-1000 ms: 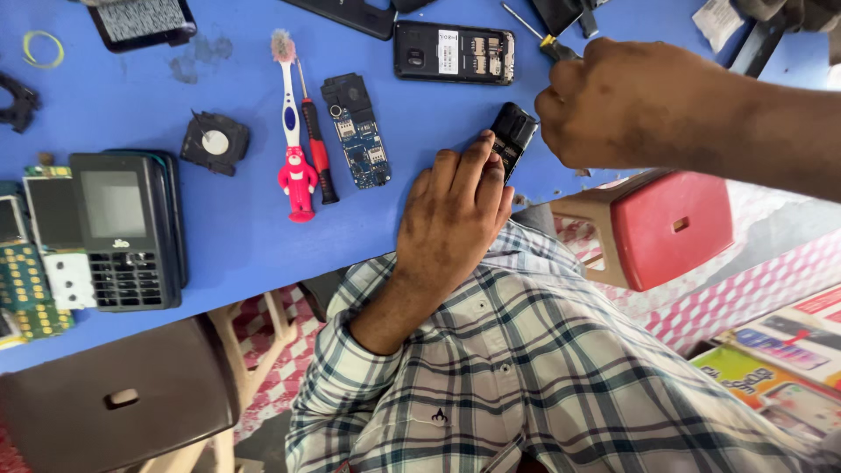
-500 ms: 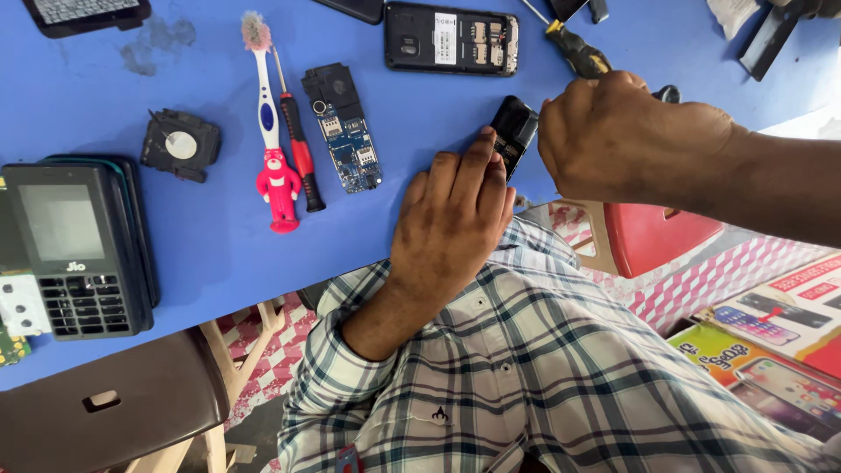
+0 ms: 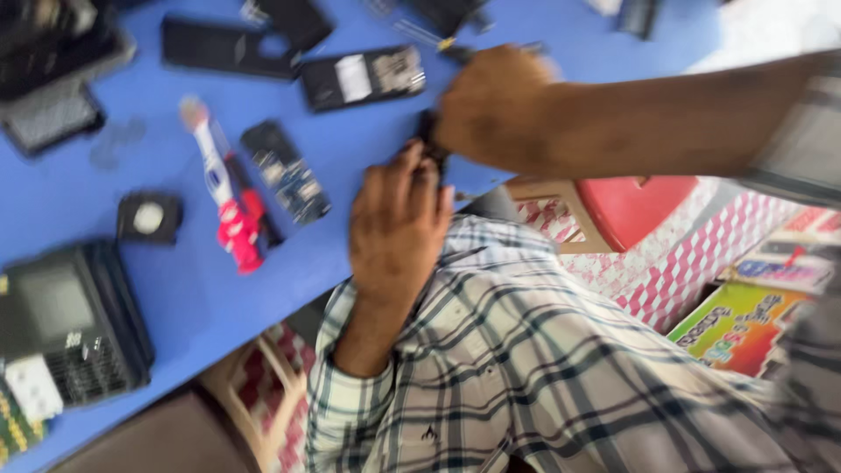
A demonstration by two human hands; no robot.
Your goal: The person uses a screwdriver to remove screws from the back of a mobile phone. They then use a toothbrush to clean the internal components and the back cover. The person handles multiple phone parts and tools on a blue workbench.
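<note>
In the blurred head view, the left hand [image 3: 399, 219] rests at the near edge of the blue desk [image 3: 175, 307], its fingers curled round a small dark phone part [image 3: 429, 140] that sits between both hands, while the right hand [image 3: 491, 109] is closed in a fist round a screwdriver [image 3: 455, 51] just above that part. To the left on the desk lie an opened phone [image 3: 363, 77], a bare circuit board [image 3: 285, 171], a red-and-white toothbrush [image 3: 223, 188], a small round speaker piece [image 3: 149, 217] and a stack of dark handsets [image 3: 74, 324].
</note>
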